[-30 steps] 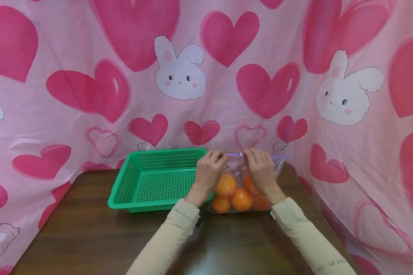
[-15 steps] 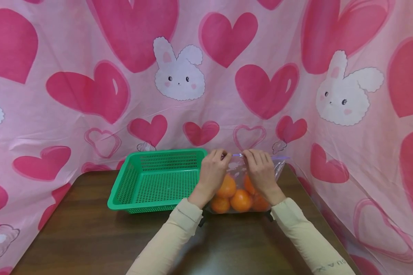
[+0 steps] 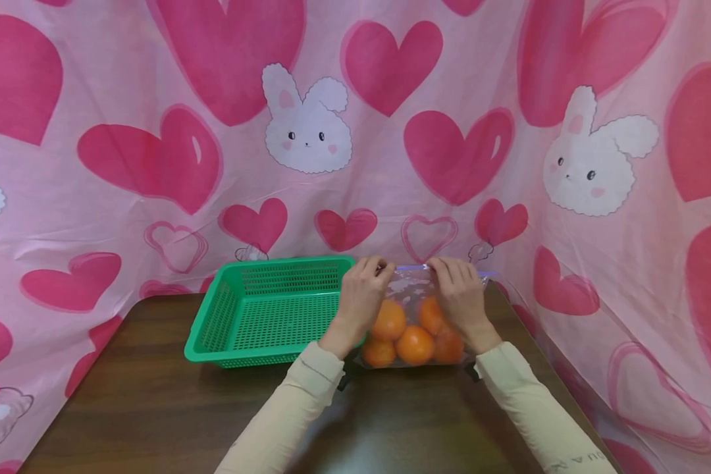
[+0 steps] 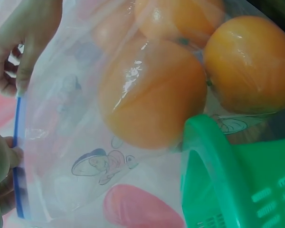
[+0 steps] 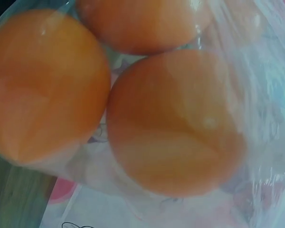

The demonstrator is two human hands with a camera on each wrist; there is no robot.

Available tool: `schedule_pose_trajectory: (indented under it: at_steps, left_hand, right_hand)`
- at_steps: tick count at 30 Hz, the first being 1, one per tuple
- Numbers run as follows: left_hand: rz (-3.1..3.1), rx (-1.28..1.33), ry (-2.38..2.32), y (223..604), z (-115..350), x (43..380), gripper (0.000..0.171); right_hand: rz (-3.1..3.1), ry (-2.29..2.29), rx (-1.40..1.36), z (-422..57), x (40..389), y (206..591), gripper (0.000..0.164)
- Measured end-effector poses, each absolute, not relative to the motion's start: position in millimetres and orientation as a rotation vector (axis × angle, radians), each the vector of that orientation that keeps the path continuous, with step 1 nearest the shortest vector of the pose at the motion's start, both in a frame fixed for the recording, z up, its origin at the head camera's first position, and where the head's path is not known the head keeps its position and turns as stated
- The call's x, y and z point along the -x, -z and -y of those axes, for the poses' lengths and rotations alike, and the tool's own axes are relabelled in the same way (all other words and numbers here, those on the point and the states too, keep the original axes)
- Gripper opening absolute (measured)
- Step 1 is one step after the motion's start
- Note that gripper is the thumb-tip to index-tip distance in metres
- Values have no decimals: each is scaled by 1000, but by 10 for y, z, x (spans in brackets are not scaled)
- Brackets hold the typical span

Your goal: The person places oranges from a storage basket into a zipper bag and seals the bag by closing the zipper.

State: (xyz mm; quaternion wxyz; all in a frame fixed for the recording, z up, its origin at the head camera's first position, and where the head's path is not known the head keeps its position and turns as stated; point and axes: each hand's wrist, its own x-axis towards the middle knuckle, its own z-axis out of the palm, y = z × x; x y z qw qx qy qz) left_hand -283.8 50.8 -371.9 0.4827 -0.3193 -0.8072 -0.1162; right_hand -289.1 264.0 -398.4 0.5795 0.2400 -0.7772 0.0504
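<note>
A clear zip bag (image 3: 407, 287) stands on the table with several oranges (image 3: 415, 345) inside. Along its top runs a purple-blue zip strip (image 4: 20, 156). At the strip's left end, my left hand (image 3: 360, 296) pinches the bag edge between thumb and fingers. Further right, my right hand (image 3: 461, 293) pinches the same strip, its thumb beside a small white piece on it. The left wrist view also shows the right hand's fingers (image 4: 26, 66) on the strip. In the right wrist view only oranges under the film appear; the hand itself is out of sight there.
A green perforated basket (image 3: 195, 339) stands left of the bag, its right end close behind my left forearm. The brown wooden table (image 3: 154, 408) extends toward me. A pink heart-print cloth (image 3: 379, 171) hangs behind and at both sides.
My right hand has slid right along the strip, and the white piece has shifted right with it. The left hand moved slightly right, then back left, still gripping the bag.
</note>
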Motion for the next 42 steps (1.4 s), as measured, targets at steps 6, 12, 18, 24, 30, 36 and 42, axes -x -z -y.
schedule_pose_trajectory:
  at_steps: [6,12,18,24,30,36,42]
  left_hand:
    - [1957,784,310,3755,-469,2844,15]
    - [1933,786,323,3763,-451,2845,14]
    - [1909,751,314,3750,-483,2825,14]
    - [1900,747,327,3738,-604,2803,15]
    - [1926,797,300,3716,-724,2811,16]
    - [1919,797,304,3736,-734,2822,10]
    - [1869,795,290,3786,-755,2846,11]
  right_hand:
    - [1818,-119,-547,-2707,2891,3982,19]
    - [1811,-115,-522,-2765,2884,3985,20]
    - [1827,-145,-525,-2786,2866,3966,14]
    - [1825,-173,-537,-2788,2829,3957,10]
    - [1811,-175,-558,-2774,2823,3972,11]
    - [1800,-142,-564,-2792,2838,3990,11]
    - [1779,-108,-565,-2836,2862,3993,14]
